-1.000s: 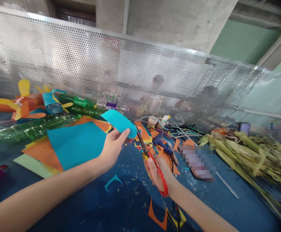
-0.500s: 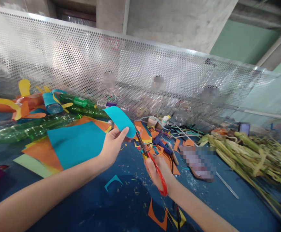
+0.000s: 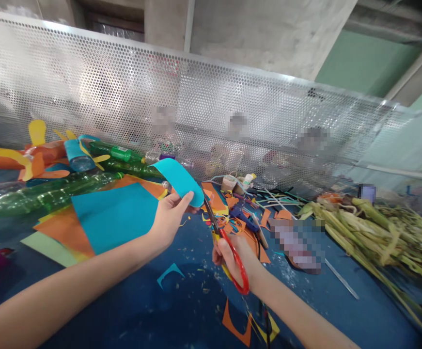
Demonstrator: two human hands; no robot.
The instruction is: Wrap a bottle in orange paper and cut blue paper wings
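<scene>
My left hand [image 3: 169, 218] pinches a curved blue paper strip [image 3: 179, 177] between thumb and fingers, near its rounded right end. My right hand [image 3: 234, 254] is wrapped round the red handles of a pair of scissors [image 3: 240, 266]. The dark blades point up and to the left, and their tips are at the right edge of the strip. Under my left wrist lies a large blue paper sheet [image 3: 114, 215] on orange, yellow and pale green sheets. A small blue offcut [image 3: 170, 274] rests on the blue table [image 3: 138, 310].
Green plastic bottles [image 3: 51, 194] and paper-covered bottles [image 3: 78, 154] lie at the left. A glue gun [image 3: 244, 217] sits among orange scraps, with a bundle of dry husks [image 3: 378, 232] at the right. A perforated metal screen [image 3: 203, 106] stands behind; people show through it.
The blue strip has tilted slightly, its far end moving a little left. The fingers of my right hand have shifted on the scissor handles, which have moved slightly left.
</scene>
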